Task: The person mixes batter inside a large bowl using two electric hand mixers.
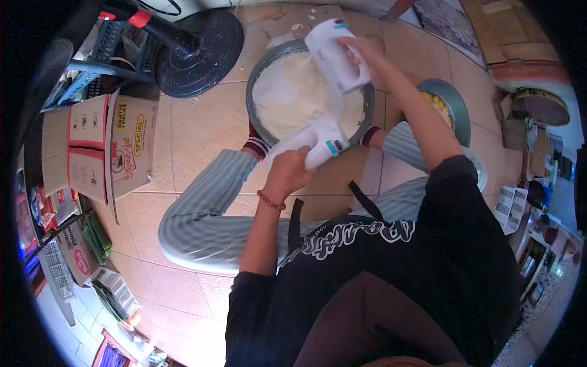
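Glossy tan tiles cover the floor (195, 137), and on it sits a broad, round grey basin (369, 101), loaded with a pale, creamy mass (287, 92), whiter toward its left side. Over to the right, there's a smaller grey-green bowl (463, 110) holding bright yellow pieces (435, 101). Now the smooth white plastic: a near mixer (321, 153) over the basin's close edge, a far mixer (327, 58) across the opposite rim! The left grip (292, 173) curls firmly round the near handle; the right grip (364, 58) wraps the far one.
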